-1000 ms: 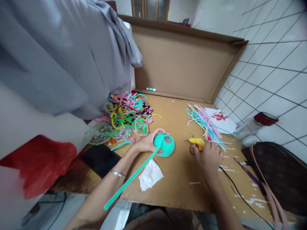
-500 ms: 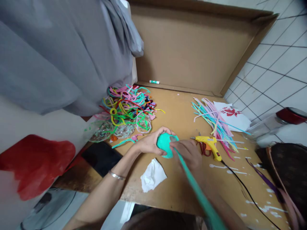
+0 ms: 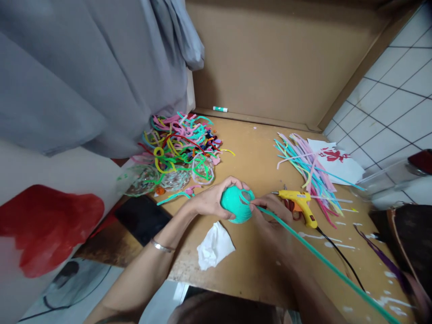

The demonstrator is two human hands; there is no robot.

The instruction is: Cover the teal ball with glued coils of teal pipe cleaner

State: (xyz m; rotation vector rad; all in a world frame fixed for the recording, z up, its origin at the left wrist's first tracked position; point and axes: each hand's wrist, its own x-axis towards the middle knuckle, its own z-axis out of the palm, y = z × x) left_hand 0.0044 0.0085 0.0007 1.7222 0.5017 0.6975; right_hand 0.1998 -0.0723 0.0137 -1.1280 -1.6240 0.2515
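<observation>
A round ball wrapped in turquoise pipe cleaner sits in my left hand, whose fingers and thumb curve around its left side. Near its upper right a small greyish patch shows through the wrapping. My right hand pinches a turquoise pipe cleaner close against the ball's right side. The long free length runs from my fingers down to the lower right corner. Below the ball lies a crumpled white tissue.
A yellow glue gun with a black cord lies right of my hands, over red-handled scissors. Bundled pipe cleaners lie behind it. A tangled pile of pipe cleaners, a black tablet-like slab and a glue stick are also about.
My right hand has shifted slightly right and the ball has tilted, showing the greyish patch more. The pipe cleaner's free length has swung out to the right.
</observation>
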